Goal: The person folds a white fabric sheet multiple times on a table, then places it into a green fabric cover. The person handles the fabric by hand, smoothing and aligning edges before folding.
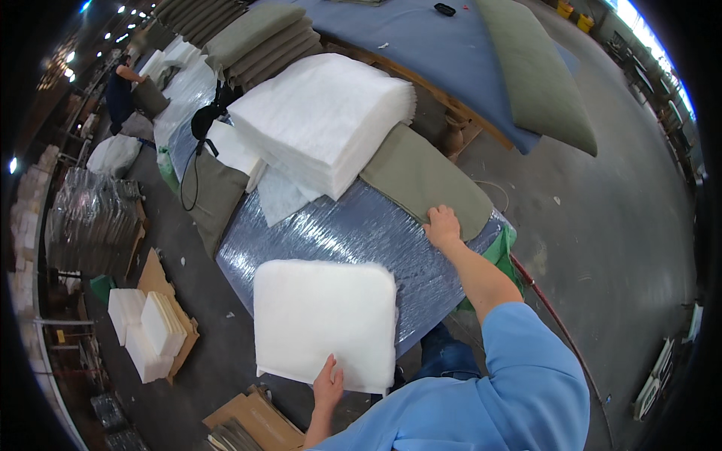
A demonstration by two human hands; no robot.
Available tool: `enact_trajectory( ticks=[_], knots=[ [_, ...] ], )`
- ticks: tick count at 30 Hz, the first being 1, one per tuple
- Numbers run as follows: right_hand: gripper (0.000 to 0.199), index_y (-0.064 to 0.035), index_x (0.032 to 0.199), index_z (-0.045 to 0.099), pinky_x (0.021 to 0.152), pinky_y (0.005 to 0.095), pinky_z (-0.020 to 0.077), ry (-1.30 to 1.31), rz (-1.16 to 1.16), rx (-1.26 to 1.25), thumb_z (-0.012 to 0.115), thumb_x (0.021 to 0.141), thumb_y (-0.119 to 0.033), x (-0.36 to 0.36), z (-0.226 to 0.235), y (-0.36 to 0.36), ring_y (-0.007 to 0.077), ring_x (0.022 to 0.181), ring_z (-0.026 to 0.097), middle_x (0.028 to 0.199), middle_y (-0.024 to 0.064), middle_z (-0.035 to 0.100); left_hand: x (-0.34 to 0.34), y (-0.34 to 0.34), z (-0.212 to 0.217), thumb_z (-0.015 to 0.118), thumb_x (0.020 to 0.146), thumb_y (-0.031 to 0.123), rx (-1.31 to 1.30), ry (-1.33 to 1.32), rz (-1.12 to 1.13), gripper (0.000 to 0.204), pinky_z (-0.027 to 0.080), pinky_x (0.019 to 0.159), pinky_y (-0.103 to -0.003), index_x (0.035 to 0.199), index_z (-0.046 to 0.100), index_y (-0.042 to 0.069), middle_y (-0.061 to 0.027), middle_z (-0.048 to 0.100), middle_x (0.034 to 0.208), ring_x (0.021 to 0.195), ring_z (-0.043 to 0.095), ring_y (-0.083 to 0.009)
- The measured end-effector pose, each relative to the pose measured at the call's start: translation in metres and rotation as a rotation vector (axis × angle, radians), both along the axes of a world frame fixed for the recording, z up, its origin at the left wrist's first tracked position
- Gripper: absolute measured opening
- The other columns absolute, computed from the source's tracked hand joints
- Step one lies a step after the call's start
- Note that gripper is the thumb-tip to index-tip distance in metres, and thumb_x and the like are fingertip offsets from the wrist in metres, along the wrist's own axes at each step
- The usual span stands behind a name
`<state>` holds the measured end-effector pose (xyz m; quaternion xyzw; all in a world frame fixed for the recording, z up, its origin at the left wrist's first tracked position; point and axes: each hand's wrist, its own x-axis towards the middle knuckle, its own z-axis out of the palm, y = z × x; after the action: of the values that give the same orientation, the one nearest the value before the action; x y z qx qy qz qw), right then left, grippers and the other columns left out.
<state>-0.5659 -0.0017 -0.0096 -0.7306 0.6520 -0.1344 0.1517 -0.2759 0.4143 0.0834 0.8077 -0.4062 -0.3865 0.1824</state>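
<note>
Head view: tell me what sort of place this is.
Probably a cushion or upholstery workshop. A stack of white foam pads sits on a wrapped table, olive cushion covers are piled behind, and the left hand holds a white pad.

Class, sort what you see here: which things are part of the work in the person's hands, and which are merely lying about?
In hand:
left hand holding white foam pad
right hand on olive cushion cover
stack of white pads

Lying about:
pads on the floor
flattened cardboard
red hose
</note>
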Motion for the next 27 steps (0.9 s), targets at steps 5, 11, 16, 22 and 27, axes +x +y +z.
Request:
enact_trajectory(
  ticks=[5,11,16,22,27],
  knots=[
    [0.020,-0.0054,0.100,0.073,0.095,0.0445,0.0526,-0.133,0.053,0.224,0.077,0.090,-0.022,-0.009,-0.015,-0.036,0.0357,0.108,0.065,0.106,0.0136,0.070,-0.041,0.002,0.011,0.064,0.104,0.023,0.043,0.104,0.258,0.056,0.054,0.103,-0.037,0.156,0.051,0.009,-0.0164,0.071,0.136,0.121,0.070,-0.0258],
    [0.020,-0.0033,0.102,0.069,0.089,0.0407,0.0516,-0.596,-0.303,0.337,0.067,0.098,-0.022,-0.046,-0.028,-0.079,0.0287,0.096,0.068,0.096,0.0146,0.069,-0.065,-0.004,0.024,0.063,0.106,0.017,-0.007,0.270,0.417,0.051,0.053,0.099,-0.031,0.155,0.052,0.006,-0.0138,0.072,0.131,0.114,0.068,-0.0163],
    [0.020,0.0000,0.103,0.061,0.087,0.0379,0.0498,-0.815,-0.337,-0.193,0.058,0.105,-0.019,-0.079,0.039,-0.130,0.0237,0.090,0.062,0.093,0.0130,0.065,-0.061,-0.003,0.028,0.064,0.106,0.014,-0.181,0.302,0.613,0.049,0.051,0.098,-0.029,0.152,0.053,-0.001,-0.0144,0.072,0.128,0.111,0.066,-0.0139],
    [0.020,-0.0057,0.096,0.062,0.074,0.0247,0.0430,-1.219,-0.189,-0.109,0.058,0.109,-0.020,-0.065,0.169,-0.123,0.0050,0.080,0.049,0.086,-0.0058,0.058,-0.053,0.014,0.017,0.064,0.106,0.014,-0.251,0.339,0.638,0.046,0.053,0.091,-0.028,0.149,0.057,0.000,-0.0131,0.074,0.124,0.102,0.067,-0.0130],
    [0.018,-0.0071,0.100,0.063,0.072,0.0247,0.0489,-1.569,-0.001,-0.014,0.058,0.111,-0.020,-0.046,0.291,-0.081,0.0057,0.078,0.056,0.087,-0.0037,0.061,-0.040,0.017,-0.001,0.063,0.106,0.016,-0.328,0.263,0.446,0.043,0.054,0.091,-0.027,0.146,0.060,0.002,-0.0124,0.076,0.123,0.102,0.069,-0.0118]
  ],
)
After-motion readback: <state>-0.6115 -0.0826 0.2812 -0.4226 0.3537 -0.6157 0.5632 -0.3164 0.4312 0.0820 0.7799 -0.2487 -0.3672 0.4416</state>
